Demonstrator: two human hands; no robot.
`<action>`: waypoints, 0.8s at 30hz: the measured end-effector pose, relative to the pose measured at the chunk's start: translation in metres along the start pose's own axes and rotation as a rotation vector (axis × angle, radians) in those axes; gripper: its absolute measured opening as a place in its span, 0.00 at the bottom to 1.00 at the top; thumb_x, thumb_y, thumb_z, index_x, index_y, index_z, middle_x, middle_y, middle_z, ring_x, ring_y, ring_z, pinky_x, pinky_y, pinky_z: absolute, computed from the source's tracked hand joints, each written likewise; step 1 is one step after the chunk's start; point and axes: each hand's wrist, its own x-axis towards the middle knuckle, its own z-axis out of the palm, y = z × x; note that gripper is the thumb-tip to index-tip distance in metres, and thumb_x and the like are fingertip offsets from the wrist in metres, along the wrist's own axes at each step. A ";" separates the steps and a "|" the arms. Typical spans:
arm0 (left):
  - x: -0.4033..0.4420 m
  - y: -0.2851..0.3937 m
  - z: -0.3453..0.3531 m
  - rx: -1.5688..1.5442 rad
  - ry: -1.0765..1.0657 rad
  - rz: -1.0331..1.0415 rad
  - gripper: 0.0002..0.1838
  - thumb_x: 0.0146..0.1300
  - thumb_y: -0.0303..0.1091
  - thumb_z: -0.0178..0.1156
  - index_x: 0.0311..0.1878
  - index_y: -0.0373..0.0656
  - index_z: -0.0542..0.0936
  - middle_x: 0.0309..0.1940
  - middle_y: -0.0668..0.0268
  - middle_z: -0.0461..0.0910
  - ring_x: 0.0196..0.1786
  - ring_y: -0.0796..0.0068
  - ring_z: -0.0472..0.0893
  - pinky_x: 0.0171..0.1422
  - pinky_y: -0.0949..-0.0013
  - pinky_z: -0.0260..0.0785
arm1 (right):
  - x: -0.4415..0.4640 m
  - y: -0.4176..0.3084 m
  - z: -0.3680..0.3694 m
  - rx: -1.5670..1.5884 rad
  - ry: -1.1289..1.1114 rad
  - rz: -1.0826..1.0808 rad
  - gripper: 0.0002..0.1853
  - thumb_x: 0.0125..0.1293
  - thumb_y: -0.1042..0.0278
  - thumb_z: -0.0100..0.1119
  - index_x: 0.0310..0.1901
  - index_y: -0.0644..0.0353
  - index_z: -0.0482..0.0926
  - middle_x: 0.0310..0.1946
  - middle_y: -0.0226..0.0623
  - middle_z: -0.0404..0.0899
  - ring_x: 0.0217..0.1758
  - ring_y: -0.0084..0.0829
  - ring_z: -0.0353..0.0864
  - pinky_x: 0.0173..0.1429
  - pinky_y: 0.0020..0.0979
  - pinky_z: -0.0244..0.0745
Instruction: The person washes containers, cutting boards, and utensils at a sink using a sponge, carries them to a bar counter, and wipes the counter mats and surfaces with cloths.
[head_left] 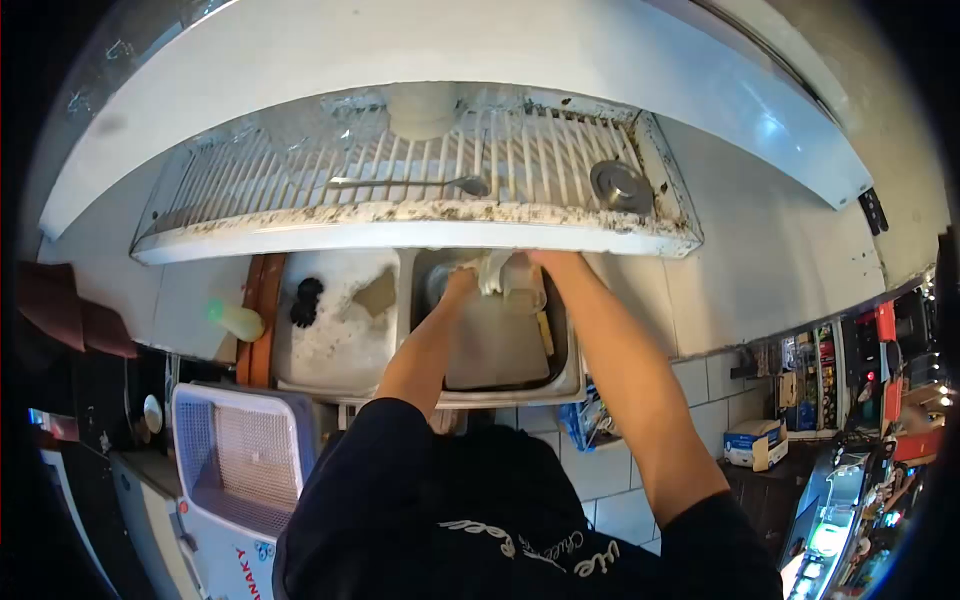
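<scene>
Both arms reach into a metal sink basin [495, 360] below a slatted rack. My left hand [460, 284] is in the basin's upper left part, beside a whitish object under the tap area; its fingers are too blurred to read. My right hand [545, 260] is at the basin's upper right, partly hidden by the rack's front edge, next to a clear container [523, 290]. Whether it grips the container cannot be made out. A yellowish strip [546, 333] lies along the basin's right side.
Overhead, the slatted rack [400, 185] holds a ladle [470, 185] and a round metal lid [622, 186]. Left of the basin, a white drainboard [335, 350] bears a black scrubber [306, 302]. A green-capped bottle [237, 320] and a plastic basket [245, 455] are farther left.
</scene>
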 end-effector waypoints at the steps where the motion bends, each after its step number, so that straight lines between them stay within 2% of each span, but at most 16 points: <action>1: 0.009 -0.004 0.001 0.033 -0.022 -0.005 0.29 0.56 0.46 0.61 0.59 0.40 0.78 0.54 0.51 0.78 0.54 0.51 0.79 0.55 0.55 0.74 | 0.008 0.000 -0.010 0.043 -0.037 -0.005 0.23 0.77 0.54 0.34 0.61 0.57 0.73 0.58 0.45 0.77 0.55 0.47 0.76 0.55 0.51 0.74; 2: 0.017 -0.007 0.002 0.058 -0.043 -0.006 0.28 0.57 0.45 0.61 0.59 0.41 0.77 0.55 0.51 0.77 0.54 0.51 0.79 0.56 0.55 0.73 | 0.010 -0.001 -0.016 0.085 -0.075 -0.009 0.23 0.76 0.54 0.35 0.61 0.57 0.73 0.57 0.45 0.78 0.56 0.47 0.76 0.57 0.51 0.73; 3: 0.024 -0.012 0.002 0.079 -0.064 -0.003 0.28 0.58 0.45 0.60 0.60 0.42 0.77 0.56 0.51 0.76 0.55 0.51 0.78 0.56 0.54 0.73 | 0.003 -0.007 -0.013 -0.051 -0.115 0.056 0.24 0.75 0.53 0.40 0.63 0.60 0.71 0.61 0.49 0.74 0.53 0.49 0.77 0.53 0.56 0.74; 5: 0.036 -0.028 0.009 0.051 -0.104 0.073 0.26 0.60 0.44 0.60 0.61 0.43 0.76 0.58 0.52 0.75 0.57 0.51 0.77 0.58 0.53 0.73 | -0.050 -0.016 0.010 -0.939 -0.246 -0.051 0.22 0.72 0.58 0.48 0.61 0.62 0.72 0.57 0.51 0.75 0.46 0.47 0.79 0.49 0.54 0.77; 7: 0.047 -0.067 0.035 -0.243 -0.053 0.324 0.26 0.61 0.41 0.58 0.63 0.45 0.74 0.60 0.51 0.74 0.58 0.47 0.76 0.59 0.51 0.73 | -0.067 -0.015 0.027 -1.699 -0.316 -0.246 0.18 0.71 0.62 0.52 0.57 0.62 0.76 0.51 0.49 0.79 0.42 0.42 0.80 0.48 0.48 0.79; 8: 0.053 -0.086 0.051 -0.445 0.001 0.486 0.27 0.62 0.39 0.58 0.66 0.46 0.71 0.60 0.50 0.73 0.58 0.44 0.76 0.59 0.50 0.73 | -0.048 -0.007 0.021 -1.344 -0.276 -0.049 0.13 0.69 0.66 0.55 0.51 0.62 0.78 0.44 0.45 0.79 0.39 0.38 0.78 0.46 0.43 0.79; 9: 0.048 -0.080 0.055 -0.284 0.086 0.321 0.28 0.63 0.37 0.58 0.67 0.46 0.69 0.59 0.49 0.73 0.57 0.41 0.76 0.58 0.49 0.73 | -0.033 -0.002 0.014 -0.979 -0.237 0.135 0.09 0.67 0.69 0.58 0.46 0.62 0.80 0.36 0.41 0.80 0.35 0.34 0.77 0.45 0.37 0.79; 11: 0.039 -0.068 0.062 0.039 0.162 -0.035 0.30 0.63 0.34 0.58 0.68 0.46 0.64 0.56 0.47 0.74 0.57 0.36 0.75 0.58 0.46 0.72 | -0.016 0.005 0.005 -0.983 -0.294 0.144 0.08 0.67 0.69 0.57 0.45 0.62 0.80 0.35 0.40 0.80 0.35 0.33 0.77 0.44 0.36 0.79; 12: 0.031 -0.065 0.066 0.105 0.175 -0.160 0.30 0.62 0.35 0.59 0.67 0.46 0.65 0.55 0.48 0.75 0.56 0.37 0.75 0.58 0.46 0.72 | -0.013 0.009 0.003 -0.982 -0.344 0.161 0.07 0.68 0.69 0.57 0.44 0.62 0.80 0.34 0.39 0.79 0.35 0.32 0.77 0.44 0.35 0.79; 14: 0.021 -0.057 0.064 0.088 0.211 -0.235 0.29 0.59 0.36 0.62 0.65 0.45 0.68 0.54 0.50 0.76 0.55 0.39 0.76 0.58 0.48 0.72 | -0.014 0.011 0.001 -1.052 -0.332 0.198 0.07 0.66 0.69 0.57 0.42 0.62 0.79 0.34 0.39 0.79 0.35 0.31 0.77 0.44 0.34 0.79; 19: -0.021 -0.033 0.025 -0.024 0.208 -0.153 0.29 0.52 0.39 0.68 0.58 0.44 0.74 0.50 0.53 0.80 0.52 0.44 0.78 0.56 0.50 0.72 | -0.037 0.013 0.018 -1.357 -0.135 0.271 0.07 0.63 0.70 0.57 0.39 0.62 0.79 0.33 0.38 0.79 0.33 0.29 0.76 0.43 0.31 0.79; 21: -0.038 -0.019 0.003 0.019 0.158 -0.120 0.27 0.43 0.42 0.73 0.50 0.48 0.82 0.46 0.58 0.82 0.51 0.49 0.77 0.56 0.50 0.68 | -0.046 0.019 0.029 -1.476 -0.043 0.308 0.06 0.62 0.70 0.57 0.38 0.62 0.79 0.32 0.38 0.79 0.33 0.29 0.76 0.43 0.30 0.79; 22: -0.044 -0.019 0.002 0.032 0.159 -0.127 0.27 0.43 0.42 0.73 0.50 0.48 0.82 0.46 0.58 0.82 0.51 0.49 0.77 0.56 0.50 0.68 | -0.050 0.022 0.035 -1.512 -0.012 0.323 0.06 0.61 0.71 0.57 0.37 0.63 0.79 0.32 0.37 0.79 0.32 0.28 0.76 0.43 0.29 0.79; 24: -0.049 -0.027 0.013 0.060 0.282 0.083 0.25 0.38 0.41 0.76 0.44 0.48 0.84 0.42 0.60 0.84 0.47 0.53 0.77 0.56 0.51 0.65 | -0.061 0.029 0.051 -1.521 -0.009 0.324 0.06 0.60 0.71 0.57 0.36 0.63 0.79 0.31 0.37 0.78 0.32 0.27 0.75 0.42 0.28 0.79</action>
